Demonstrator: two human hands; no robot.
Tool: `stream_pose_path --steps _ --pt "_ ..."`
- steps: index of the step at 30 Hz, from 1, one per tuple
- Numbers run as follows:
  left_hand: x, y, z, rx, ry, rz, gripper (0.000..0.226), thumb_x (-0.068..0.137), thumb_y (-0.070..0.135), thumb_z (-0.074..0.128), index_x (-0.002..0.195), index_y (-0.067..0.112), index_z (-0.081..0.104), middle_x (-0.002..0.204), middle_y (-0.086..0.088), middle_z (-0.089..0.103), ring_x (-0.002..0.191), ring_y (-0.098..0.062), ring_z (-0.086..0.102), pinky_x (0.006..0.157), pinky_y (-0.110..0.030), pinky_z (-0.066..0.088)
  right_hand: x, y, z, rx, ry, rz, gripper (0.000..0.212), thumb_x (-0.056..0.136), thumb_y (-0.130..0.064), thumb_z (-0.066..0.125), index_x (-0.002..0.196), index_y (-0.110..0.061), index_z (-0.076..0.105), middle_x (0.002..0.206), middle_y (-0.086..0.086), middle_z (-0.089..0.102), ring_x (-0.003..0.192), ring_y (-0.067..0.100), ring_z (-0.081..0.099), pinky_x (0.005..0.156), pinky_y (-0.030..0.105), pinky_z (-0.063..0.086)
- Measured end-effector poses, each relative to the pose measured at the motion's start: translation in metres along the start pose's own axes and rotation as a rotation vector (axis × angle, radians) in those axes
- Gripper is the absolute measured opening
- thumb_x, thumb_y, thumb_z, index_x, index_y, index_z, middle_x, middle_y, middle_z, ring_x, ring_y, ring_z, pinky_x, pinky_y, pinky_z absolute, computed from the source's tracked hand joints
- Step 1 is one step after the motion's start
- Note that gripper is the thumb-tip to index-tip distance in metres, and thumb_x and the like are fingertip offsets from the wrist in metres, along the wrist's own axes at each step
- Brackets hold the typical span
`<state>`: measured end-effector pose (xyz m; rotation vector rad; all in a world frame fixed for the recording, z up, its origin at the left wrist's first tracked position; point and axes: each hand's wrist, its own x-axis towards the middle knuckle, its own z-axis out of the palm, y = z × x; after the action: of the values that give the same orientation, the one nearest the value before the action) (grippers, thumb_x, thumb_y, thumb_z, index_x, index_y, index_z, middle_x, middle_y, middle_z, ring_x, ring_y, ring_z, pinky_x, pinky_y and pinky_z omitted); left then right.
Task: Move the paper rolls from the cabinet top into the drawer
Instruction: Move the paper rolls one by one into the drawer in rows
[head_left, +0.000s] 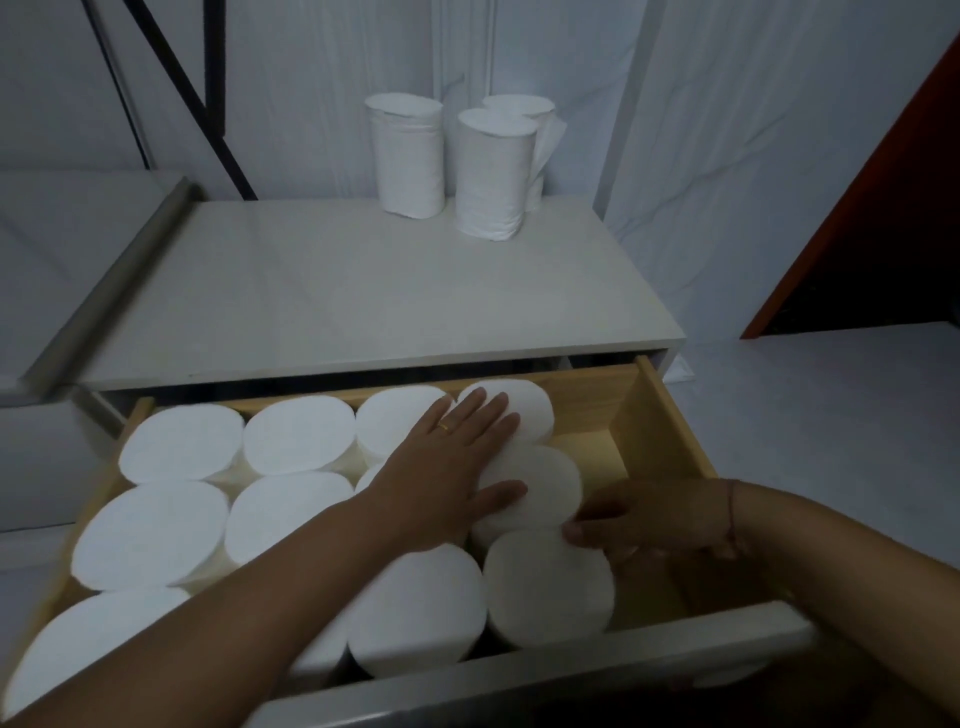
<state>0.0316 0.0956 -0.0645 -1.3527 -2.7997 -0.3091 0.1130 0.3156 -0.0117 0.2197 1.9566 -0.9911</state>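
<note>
Three white paper rolls stand upright at the back of the white cabinet top: one on the left, one in front, one behind it with a loose sheet hanging. The wooden drawer below is pulled out and holds several upright rolls packed in rows. My left hand lies flat, fingers spread, on the rolls at the right of the pack. My right hand touches the right side of a front roll with its fingertips.
A bare strip of drawer floor shows right of the rolls. White cloth hangs behind the cabinet. Black metal bars stand at the back left. A grey bar runs along the cabinet's left. A dark red panel is at right.
</note>
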Motion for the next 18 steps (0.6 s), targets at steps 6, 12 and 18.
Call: stream_pose_path --steps 6,12,18 --pt "0.027 -0.035 -0.031 0.110 0.210 -0.181 0.070 0.091 0.059 0.026 0.149 0.021 0.015 0.159 0.000 0.008 0.146 -0.018 -0.001 0.116 -0.037 -0.006 -0.014 -0.051 -0.068 -0.137 0.483 -0.199 0.040 0.088 -0.042 0.055 0.095 -0.005 0.067 0.096 0.015 0.069 0.084 0.024 0.063 0.084 0.032 0.051" --pt "0.056 -0.067 -0.039 0.071 0.213 -0.401 0.065 0.095 0.055 0.024 0.149 0.021 0.016 0.159 -0.001 0.009 0.146 -0.018 0.002 0.116 -0.038 -0.002 0.057 -0.117 -0.113 0.129 0.854 -0.465 0.054 0.083 -0.039 0.066 0.125 -0.008 0.051 0.116 0.010 0.058 0.108 0.025 0.057 0.097 0.035 0.045" --pt "0.057 -0.071 -0.026 0.132 0.217 -0.400 0.080 0.084 0.063 -0.008 0.147 0.023 0.021 0.157 0.001 0.021 0.144 -0.018 0.015 0.116 -0.038 0.009 0.126 -0.171 -0.169 0.314 1.069 -0.591 0.086 0.073 -0.032 0.077 0.140 -0.010 0.027 0.142 0.009 0.037 0.128 0.023 0.040 0.100 0.027 0.032"
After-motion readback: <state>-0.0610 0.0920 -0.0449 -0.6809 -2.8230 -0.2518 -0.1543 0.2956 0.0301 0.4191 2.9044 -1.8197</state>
